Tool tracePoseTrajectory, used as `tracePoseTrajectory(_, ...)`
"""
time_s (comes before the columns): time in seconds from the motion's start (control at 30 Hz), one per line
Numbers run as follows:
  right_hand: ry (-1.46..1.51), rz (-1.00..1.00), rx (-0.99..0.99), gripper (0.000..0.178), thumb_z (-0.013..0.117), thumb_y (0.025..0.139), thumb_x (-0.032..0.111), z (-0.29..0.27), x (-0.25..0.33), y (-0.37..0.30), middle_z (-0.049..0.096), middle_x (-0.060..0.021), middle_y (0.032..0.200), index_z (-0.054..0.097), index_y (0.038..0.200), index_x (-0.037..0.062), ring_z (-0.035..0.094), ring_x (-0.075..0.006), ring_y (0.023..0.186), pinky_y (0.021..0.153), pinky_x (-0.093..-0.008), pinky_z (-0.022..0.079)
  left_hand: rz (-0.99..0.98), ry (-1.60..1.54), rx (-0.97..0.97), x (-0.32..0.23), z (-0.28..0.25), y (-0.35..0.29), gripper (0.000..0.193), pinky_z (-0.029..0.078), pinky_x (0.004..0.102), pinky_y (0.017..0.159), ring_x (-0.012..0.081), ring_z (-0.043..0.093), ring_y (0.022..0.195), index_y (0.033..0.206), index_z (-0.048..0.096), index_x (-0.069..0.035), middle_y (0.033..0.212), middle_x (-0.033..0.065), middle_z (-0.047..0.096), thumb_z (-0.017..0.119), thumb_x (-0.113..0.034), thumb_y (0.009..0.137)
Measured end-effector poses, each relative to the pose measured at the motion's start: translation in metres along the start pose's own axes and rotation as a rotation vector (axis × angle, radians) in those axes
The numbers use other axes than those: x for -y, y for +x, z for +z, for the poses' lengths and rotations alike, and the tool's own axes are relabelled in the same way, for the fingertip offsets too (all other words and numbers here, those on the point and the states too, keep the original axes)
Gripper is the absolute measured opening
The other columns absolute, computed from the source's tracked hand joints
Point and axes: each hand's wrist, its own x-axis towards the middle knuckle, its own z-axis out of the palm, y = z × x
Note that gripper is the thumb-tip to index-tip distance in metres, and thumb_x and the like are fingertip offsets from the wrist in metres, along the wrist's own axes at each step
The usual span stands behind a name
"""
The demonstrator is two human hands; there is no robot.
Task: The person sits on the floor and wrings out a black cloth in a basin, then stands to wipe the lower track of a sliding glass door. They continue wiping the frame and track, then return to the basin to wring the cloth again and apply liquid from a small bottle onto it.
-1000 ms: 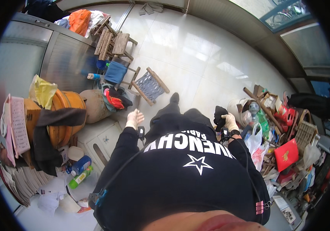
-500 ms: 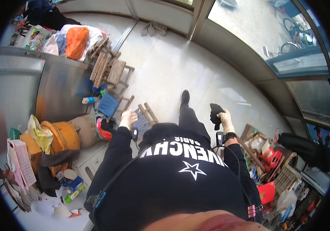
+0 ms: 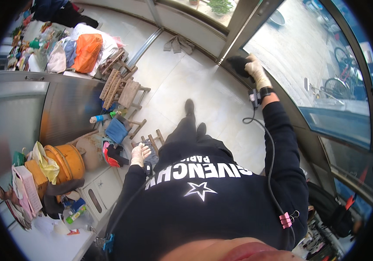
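My right hand (image 3: 255,69), in a pale glove, is stretched out ahead to the right, with its fingers closed around a crumpled black cloth (image 3: 239,66). The cloth hangs close to the metal door frame (image 3: 256,26), and I cannot tell whether it touches. My left hand (image 3: 140,153), gloved the same way, is held low at my left side with its fingers loosely apart and nothing in them. Nearest to it is a small wooden-framed stool (image 3: 153,142).
Wooden stools (image 3: 130,92) and a blue-seated stool (image 3: 117,130) line the left. An orange drum (image 3: 66,161) stands behind them. A grey rag (image 3: 179,44) lies on the floor by the door track. Glass panels (image 3: 308,56) run along the right; a person sits far left.
My right hand has reached forward with the black cloth, from beside my hip to the door frame. My body has stepped ahead; the left hand stays low.
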Motion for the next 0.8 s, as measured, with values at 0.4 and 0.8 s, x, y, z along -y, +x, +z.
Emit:
tracePoseTrajectory(0.4,-0.152,0.198,-0.221,0.053,0.063,0.057,0.008,-0.049,0.006,0.163,0.069,-0.0185,0.098,0.067,0.109,0.0022,0.066,-0.0302,0.094,0.083,-0.0321,0.05,0.113,-0.16,0.044,-0.084,0.096,0.067,0.046,0.058,0.0428,0.078,0.0339,0.066,0.094,0.121,0.049,0.004,0.113,0.0232,0.061,0.054,-0.034,0.095)
tracePoseTrajectory(0.8,0.188,0.294,-0.317,0.043,0.065,0.061,0.011,-0.009,0.001,0.152,0.07,-0.0189,0.092,0.067,0.103,-0.0003,0.066,-0.03,0.087,0.082,-0.0357,0.05,0.033,-0.05,0.022,-0.181,0.176,0.096,0.046,0.057,0.0437,0.08,0.036,0.065,0.096,0.122,0.048,0.007,0.114,0.0247,0.061,0.054,-0.03,0.095)
